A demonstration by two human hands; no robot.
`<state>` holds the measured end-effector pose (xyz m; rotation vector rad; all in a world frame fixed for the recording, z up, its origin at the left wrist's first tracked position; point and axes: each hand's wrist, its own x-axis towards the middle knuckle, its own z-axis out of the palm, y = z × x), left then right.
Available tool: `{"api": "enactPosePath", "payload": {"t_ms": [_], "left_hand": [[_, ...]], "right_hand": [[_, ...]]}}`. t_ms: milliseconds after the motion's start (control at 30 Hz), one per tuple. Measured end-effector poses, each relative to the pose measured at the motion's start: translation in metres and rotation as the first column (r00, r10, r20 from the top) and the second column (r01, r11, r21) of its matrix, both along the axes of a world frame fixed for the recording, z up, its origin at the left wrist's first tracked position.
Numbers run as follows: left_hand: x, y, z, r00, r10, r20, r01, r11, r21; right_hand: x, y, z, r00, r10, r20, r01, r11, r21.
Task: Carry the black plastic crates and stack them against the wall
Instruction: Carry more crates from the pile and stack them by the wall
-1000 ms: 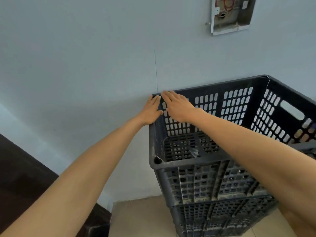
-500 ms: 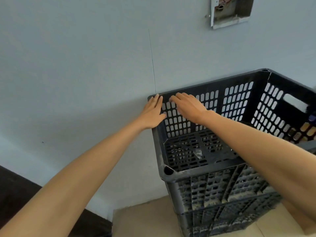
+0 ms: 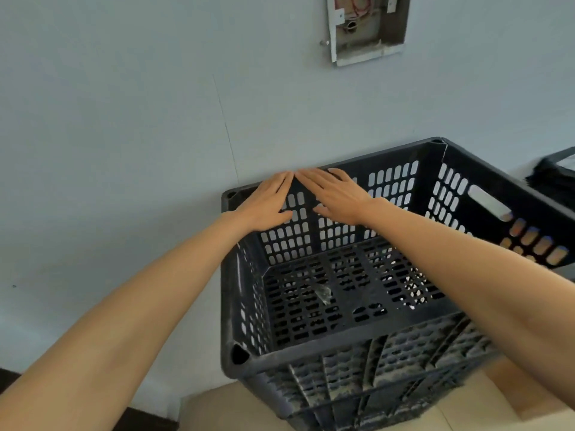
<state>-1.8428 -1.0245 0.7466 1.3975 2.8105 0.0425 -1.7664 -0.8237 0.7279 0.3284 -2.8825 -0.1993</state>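
Observation:
A black perforated plastic crate [image 3: 401, 325] sits on top of a stack of the same crates [image 3: 373, 396] against the pale blue wall [image 3: 124, 119]. My left hand [image 3: 267, 203] lies flat with straight fingers against the crate's far wall, near its far left corner. Beside it my right hand [image 3: 336, 197] presses flat on the same wall, and the fingertips of both hands nearly meet at the rim. The crate is empty apart from a small scrap on its floor.
An open grey electrical box [image 3: 365, 28] is set in the wall above the crate. Another dark object [image 3: 557, 172] shows at the right edge. Beige floor tiles [image 3: 217, 409] lie below the stack, with a dark strip at the bottom left.
Both hands slid a little right along the crate's far wall and their fingertips came together. The view tilted down, showing more of the crate's inside.

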Motion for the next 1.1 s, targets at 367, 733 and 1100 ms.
{"api": "enactPosePath", "payload": {"t_ms": [367,733,1100], "left_hand": [[-0.002,0.004,0.006,1.000,0.023,0.008,-0.022,0.989,-0.144],[0.046,0.155,0.037,0.989,-0.145,-0.002,0.144,0.980,0.136],[0.109,0.321,0.007,0.973,-0.233,-0.003,0.232,0.971,-0.058]], "right_hand": [[-0.001,0.013,0.011,0.976,0.096,0.196,-0.083,0.994,-0.078],[0.061,0.146,0.047,0.917,-0.393,0.062,0.397,0.896,-0.197],[0.140,0.212,0.025,0.782,-0.559,0.278,0.622,0.730,-0.283]]}}
